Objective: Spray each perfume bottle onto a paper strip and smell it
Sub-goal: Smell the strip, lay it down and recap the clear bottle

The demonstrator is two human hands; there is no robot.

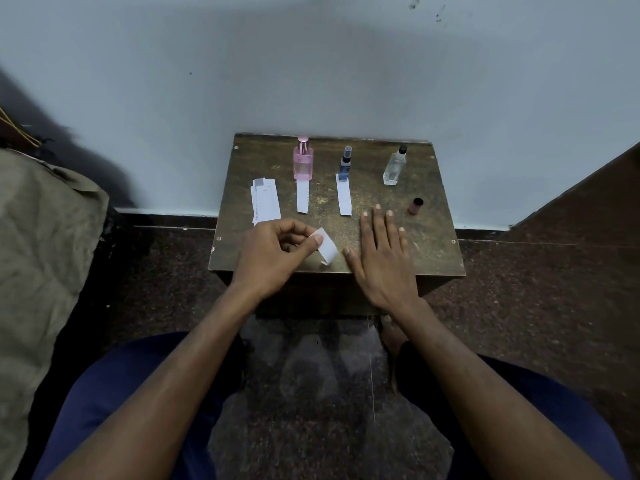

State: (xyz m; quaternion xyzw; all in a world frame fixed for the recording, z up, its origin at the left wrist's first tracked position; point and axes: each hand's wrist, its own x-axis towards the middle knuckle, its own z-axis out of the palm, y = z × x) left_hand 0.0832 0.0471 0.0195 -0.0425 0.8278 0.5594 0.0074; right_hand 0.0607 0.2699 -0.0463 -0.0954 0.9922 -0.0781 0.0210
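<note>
Three perfume bottles stand along the back of a small wooden table (433,251): a pink bottle (303,162), a slim blue bottle (345,164) and a clear bottle (394,166) with a black sprayer. One paper strip (302,196) lies in front of the pink bottle, another strip (344,195) in front of the blue one. My left hand (273,254) pinches a white paper strip (327,250) just above the table's front. My right hand (382,251) rests flat on the table, fingers spread, beside that strip.
A stack of spare paper strips (265,201) lies at the table's left. A small reddish-brown cap (415,206) stands near the right side. The table stands against a pale wall (311,64). A beige cloth bundle (41,254) sits on the floor at left.
</note>
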